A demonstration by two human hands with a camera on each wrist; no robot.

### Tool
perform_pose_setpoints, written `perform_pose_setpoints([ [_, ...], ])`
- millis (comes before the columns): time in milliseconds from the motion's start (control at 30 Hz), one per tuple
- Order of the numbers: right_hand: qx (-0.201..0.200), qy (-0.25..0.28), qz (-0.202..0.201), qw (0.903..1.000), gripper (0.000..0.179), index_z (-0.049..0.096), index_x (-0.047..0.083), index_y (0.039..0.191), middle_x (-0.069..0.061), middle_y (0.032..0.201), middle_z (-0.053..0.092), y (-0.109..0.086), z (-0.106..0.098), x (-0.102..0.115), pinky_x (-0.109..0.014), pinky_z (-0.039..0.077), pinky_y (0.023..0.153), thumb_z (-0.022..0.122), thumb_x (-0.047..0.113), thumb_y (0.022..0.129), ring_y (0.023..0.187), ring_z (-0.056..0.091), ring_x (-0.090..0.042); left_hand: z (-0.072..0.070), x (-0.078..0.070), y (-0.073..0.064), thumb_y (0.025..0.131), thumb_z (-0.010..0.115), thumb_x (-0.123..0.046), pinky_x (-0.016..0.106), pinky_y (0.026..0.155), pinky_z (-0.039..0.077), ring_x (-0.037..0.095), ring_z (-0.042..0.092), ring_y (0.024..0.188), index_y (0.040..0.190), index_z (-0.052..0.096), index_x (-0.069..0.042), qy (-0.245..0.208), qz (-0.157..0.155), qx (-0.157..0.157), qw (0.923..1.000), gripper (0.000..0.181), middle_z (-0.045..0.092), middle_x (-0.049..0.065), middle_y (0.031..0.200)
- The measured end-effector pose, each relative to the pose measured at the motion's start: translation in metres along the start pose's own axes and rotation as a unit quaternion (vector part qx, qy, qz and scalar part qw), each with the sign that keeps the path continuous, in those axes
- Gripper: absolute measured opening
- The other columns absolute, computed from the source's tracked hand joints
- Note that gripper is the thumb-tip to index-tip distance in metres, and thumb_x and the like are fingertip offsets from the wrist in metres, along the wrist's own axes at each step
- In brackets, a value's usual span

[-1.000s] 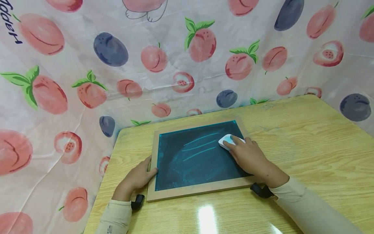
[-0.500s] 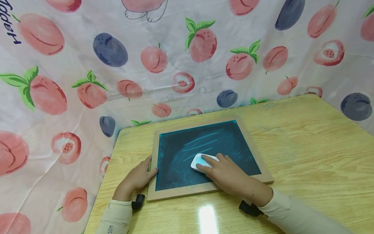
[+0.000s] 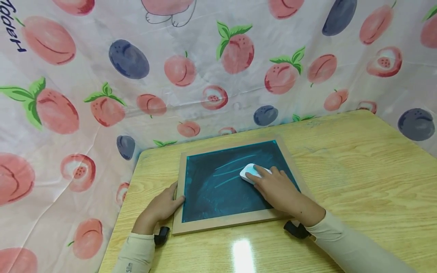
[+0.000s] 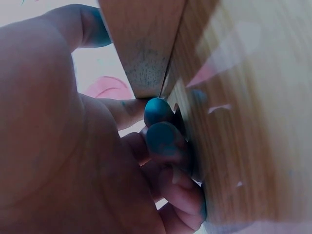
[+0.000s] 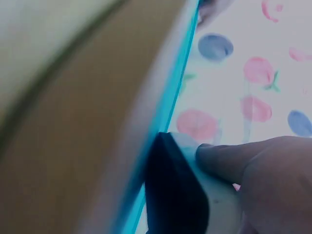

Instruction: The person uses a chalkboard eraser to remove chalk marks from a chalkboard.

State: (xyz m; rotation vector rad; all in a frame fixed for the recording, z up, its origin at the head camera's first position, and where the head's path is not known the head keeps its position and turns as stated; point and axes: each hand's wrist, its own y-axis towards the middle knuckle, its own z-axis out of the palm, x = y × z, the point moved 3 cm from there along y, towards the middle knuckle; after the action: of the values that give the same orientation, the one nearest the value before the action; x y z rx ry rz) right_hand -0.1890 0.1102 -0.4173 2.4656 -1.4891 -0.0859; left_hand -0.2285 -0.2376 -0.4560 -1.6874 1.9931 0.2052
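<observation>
A small chalkboard in a light wooden frame lies on the table, with several pale blue chalk strokes and smudges across its dark face. My right hand grips a white block eraser, fingers spread over its blue-dusted top, on the right half of the board. In the right wrist view, the eraser's dark underside meets the board. At the frame's left side, my left hand holds the board, its thumb on the frame. Blue chalk dust coats the left fingertips, which curl low beside the frame.
The wood-grain table extends to the right of the board. A fruit-print cloth hangs behind the table and along its left side. Black wrist cameras sit on both wrists.
The right hand has swept the eraser down and left, then back up and right partway. Strokes look fainter on the right. The left hand and the board have stayed in place.
</observation>
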Motion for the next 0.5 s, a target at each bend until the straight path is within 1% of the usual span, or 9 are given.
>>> perform_pose_setpoints([
  [100, -0.002, -0.010, 0.030, 0.9995, 0.040, 0.063, 0.020, 0.137, -0.020, 0.140, 0.058, 0.001, -0.003, -0.016, -0.058, 0.052, 0.074, 0.065, 0.020, 0.097, 0.097, 0.062, -0.045, 0.000, 0.000, 0.000, 0.102, 0.052, -0.036, 0.052, 0.094, 0.047, 0.031, 0.061, 0.116, 0.161, 0.022, -0.012, 0.001, 0.002, -0.001, 1.0000, 0.070, 0.053, 0.019, 0.146],
  [167, 0.001, -0.015, 0.041, 0.9990, 0.040, 0.064, 0.020, 0.137, -0.020, 0.139, 0.058, 0.002, -0.006, -0.024, -0.056, 0.051, 0.071, 0.065, 0.020, 0.097, 0.094, 0.062, -0.045, -0.001, -0.001, 0.000, 0.102, 0.052, -0.036, 0.053, 0.095, 0.047, 0.032, 0.061, 0.117, 0.161, 0.022, -0.012, 0.001, 0.002, 0.000, 1.0000, 0.070, 0.052, 0.019, 0.146],
  [300, 0.005, -0.020, 0.046, 0.9987, 0.040, 0.064, 0.019, 0.137, -0.021, 0.139, 0.058, 0.002, -0.008, -0.032, -0.053, 0.050, 0.067, 0.065, 0.019, 0.097, 0.091, 0.061, -0.045, -0.001, -0.001, -0.001, 0.102, 0.052, -0.035, 0.053, 0.096, 0.047, 0.033, 0.060, 0.120, 0.161, 0.022, -0.012, -0.005, 0.003, 0.002, 1.0000, 0.070, 0.052, 0.018, 0.147],
  [500, 0.009, -0.020, 0.045, 0.9988, 0.040, 0.063, 0.019, 0.137, -0.021, 0.139, 0.058, 0.003, -0.009, -0.033, -0.054, 0.050, 0.068, 0.064, 0.019, 0.098, 0.091, 0.061, -0.046, -0.002, -0.003, -0.001, 0.102, 0.052, -0.034, 0.052, 0.094, 0.048, 0.031, 0.061, 0.117, 0.161, 0.022, -0.012, -0.008, 0.004, 0.003, 1.0000, 0.069, 0.052, 0.018, 0.147],
])
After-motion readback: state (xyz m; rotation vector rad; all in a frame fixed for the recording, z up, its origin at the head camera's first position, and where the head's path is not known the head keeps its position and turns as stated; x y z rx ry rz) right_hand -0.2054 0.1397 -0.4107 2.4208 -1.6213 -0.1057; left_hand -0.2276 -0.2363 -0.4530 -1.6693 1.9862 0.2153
